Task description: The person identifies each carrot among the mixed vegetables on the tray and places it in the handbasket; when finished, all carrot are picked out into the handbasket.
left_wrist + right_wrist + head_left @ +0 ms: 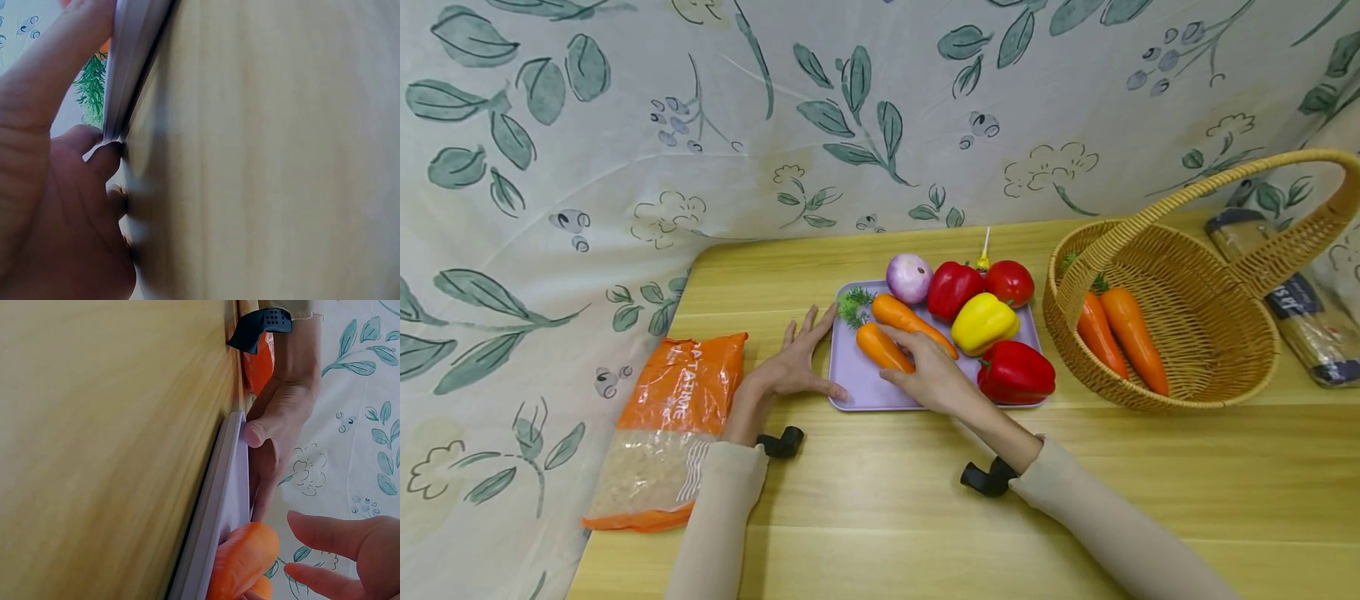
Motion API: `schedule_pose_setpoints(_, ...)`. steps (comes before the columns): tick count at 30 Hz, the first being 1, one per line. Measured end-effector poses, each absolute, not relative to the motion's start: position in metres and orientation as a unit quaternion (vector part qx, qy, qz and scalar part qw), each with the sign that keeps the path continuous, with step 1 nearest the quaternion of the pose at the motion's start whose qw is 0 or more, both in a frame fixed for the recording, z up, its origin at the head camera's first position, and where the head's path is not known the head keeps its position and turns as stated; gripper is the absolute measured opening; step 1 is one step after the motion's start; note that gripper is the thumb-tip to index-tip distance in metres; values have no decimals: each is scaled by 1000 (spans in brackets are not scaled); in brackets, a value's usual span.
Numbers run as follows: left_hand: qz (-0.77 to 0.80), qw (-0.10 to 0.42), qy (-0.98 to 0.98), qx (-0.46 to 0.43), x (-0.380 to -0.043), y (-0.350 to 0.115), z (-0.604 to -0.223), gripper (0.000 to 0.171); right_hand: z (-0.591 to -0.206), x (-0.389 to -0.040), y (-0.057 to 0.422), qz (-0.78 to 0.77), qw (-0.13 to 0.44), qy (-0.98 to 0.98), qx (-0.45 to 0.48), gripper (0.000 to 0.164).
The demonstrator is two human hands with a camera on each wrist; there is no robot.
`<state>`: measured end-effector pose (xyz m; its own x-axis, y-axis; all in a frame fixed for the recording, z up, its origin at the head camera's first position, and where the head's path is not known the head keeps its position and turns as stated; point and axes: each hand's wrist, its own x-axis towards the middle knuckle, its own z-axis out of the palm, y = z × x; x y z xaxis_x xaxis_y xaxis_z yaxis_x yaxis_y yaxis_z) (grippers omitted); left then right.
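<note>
A lilac tray [868, 392] holds two orange carrots with green tops, a purple onion [909, 278], red peppers, a yellow pepper [985, 323] and a tomato [1010, 283]. My left hand [793, 360] rests at the tray's left edge with fingers spread, its thumb over the near left corner. Above the nearer carrot [880, 346] is my right hand [931, 371], finger and thumb on either side of it. The right wrist view shows a gap between this thumb and the carrot [245, 559]; the other fingers are partly hidden.
To the right stands a wicker basket [1210, 333] with a tall handle and two carrots [1135, 337] inside. A packaged bag [1300, 308] lies behind it. On the left, an orange-and-clear bag [662, 425] lies by the table edge. A patterned cloth [880, 108] hangs behind.
</note>
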<state>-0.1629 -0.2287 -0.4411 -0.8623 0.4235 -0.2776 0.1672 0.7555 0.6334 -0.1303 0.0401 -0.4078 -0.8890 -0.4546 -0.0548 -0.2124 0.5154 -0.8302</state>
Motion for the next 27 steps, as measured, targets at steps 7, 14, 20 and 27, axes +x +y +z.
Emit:
schedule_pose_setpoints(7, 311, 206, 914, 158, -163, -229, -441, 141, -409, -132, 40, -451, 135, 861, -194, 63)
schedule_pose_setpoints(14, 315, 208, 913, 153, -162, -229, -441, 141, -411, -134, 40, -437, 129, 868, -195, 61)
schedule_pose_setpoints(20, 311, 209, 914, 153, -163, -229, -442, 141, -412, -135, 39, -413, 125, 880, -199, 62)
schedule_pose_setpoints(27, 311, 207, 913, 162, -163, -230, -442, 141, -413, -136, 41, -408, 121, 878, -221, 62)
